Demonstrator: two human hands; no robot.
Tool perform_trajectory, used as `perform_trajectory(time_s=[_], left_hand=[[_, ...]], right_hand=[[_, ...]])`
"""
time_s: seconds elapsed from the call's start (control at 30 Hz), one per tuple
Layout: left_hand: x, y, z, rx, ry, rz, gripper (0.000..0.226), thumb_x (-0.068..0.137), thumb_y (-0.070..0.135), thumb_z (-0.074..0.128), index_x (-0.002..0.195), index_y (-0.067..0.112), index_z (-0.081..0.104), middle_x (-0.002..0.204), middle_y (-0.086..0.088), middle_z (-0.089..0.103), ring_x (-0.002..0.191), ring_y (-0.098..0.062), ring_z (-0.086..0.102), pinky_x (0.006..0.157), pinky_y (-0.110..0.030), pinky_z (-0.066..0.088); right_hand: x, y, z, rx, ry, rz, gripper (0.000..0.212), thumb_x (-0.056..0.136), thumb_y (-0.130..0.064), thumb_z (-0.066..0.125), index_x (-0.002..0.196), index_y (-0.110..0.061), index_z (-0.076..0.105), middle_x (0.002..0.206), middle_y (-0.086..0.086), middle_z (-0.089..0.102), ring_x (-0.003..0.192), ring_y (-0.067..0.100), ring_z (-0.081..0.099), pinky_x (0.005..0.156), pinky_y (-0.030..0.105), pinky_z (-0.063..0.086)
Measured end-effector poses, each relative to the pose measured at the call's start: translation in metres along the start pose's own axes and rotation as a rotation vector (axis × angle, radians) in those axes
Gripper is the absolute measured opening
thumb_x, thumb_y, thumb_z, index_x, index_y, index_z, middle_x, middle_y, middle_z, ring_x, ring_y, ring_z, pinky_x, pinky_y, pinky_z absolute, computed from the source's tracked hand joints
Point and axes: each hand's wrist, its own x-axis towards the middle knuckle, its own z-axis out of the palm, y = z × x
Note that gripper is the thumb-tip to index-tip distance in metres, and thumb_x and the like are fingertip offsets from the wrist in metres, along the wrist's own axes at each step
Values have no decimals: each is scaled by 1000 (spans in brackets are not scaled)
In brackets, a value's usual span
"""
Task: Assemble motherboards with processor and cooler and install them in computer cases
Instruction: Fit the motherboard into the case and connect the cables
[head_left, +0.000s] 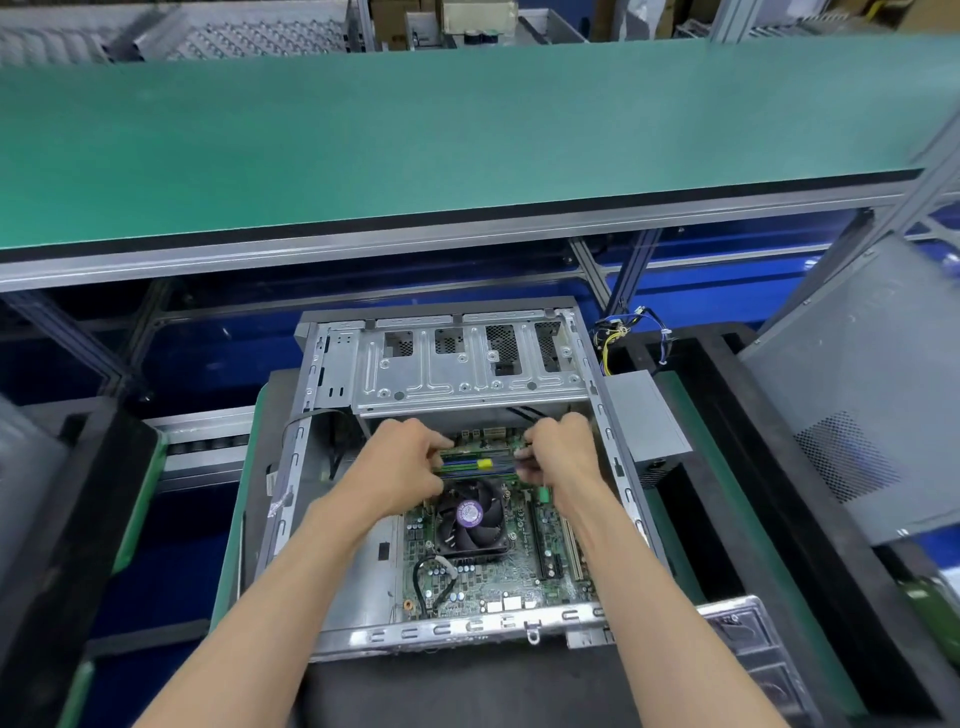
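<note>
Green-matted table (467, 130) running behind; my left hand (400, 467) and right hand (558, 457) fingers are curling onto the RAM stick (475, 464) ends, on the motherboard (498, 566) sitting in the case (467, 364). Pressing evenly, straight down, seems best.

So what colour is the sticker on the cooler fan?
Purple, on the fan hub; head view shows it.
</note>
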Motion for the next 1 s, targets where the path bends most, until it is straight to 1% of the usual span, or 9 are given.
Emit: perform_trajectory(time_s=[0.1,0.23,0.37,0.5,0.57,0.7,0.83,0.93,1.0], left_hand=[[7,-3,10,87,127,-45,36,85,17,70,120,24,74,112,2,75,108,-20,66,96,-36,53],[17,2,27,373,192,-157,45,86,60,67,104,19,69,104,-7,71,105,-32,62,91,-42,46],[29,2,31,31,133,-292,34,87,44,69,81,13,55,88,-9,64,80,-29,57,69,-35,46],[39,5,30,-2,13,-286,13,84,26,56,80,14,58,84,-3,60,85,-27,56,76,-35,43],[45,9,30,-14,-71,-288,10,87,24,51,83,16,55,93,-5,57,92,-28,52,85,-38,40],[50,8,33,-40,-219,-181,19,93,22,49,75,17,48,109,-12,70,105,-35,63,88,-39,47],[49,-6,36,-107,-210,-186,6,95,17,52,91,15,55,116,-18,69,113,-38,61,92,-40,48],[51,-11,36,-218,-174,-234,38,90,16,56,128,11,59,135,-14,61,125,-33,55,101,-38,47],[52,-11,35,-352,-143,-330,27,86,12,56,111,7,66,123,-16,65,107,-29,61,82,-28,51]], right_hand=[[-2,3,-5,-582,120,-220,22,89,-4,52,69,-8,44,65,6,50,51,20,47,48,29,36],[-12,7,-2,-1155,158,-389,16,90,-8,64,78,-8,54,83,10,63,83,30,67,57,30,46],[-20,7,8,-1334,302,-495,24,86,-13,72,107,-5,62,107,15,64,104,29,61,64,34,49],[-26,3,12,-1265,429,-837,11,78,-17,68,77,-8,62,79,11,61,77,28,56,53,30,33],[-28,2,13,-1121,338,-1136,13,78,-17,66,75,-10,56,74,7,54,68,22,49,48,28,30],[-39,10,19,-1032,-181,-1469,17,80,-23,67,83,-10,57,78,6,57,70,21,50,49,31,40],[-43,17,21,-1318,-403,-1406,49,84,-55,61,108,-12,60,104,5,57,89,21,50,81,38,43],[-42,24,21,-1442,-409,-1298,72,75,-73,59,115,-12,53,115,4,53,99,23,54,98,42,39],[-39,29,21,-1510,-383,-1231,85,70,-78,60,120,-11,50,117,4,55,105,25,57,106,50,35]])
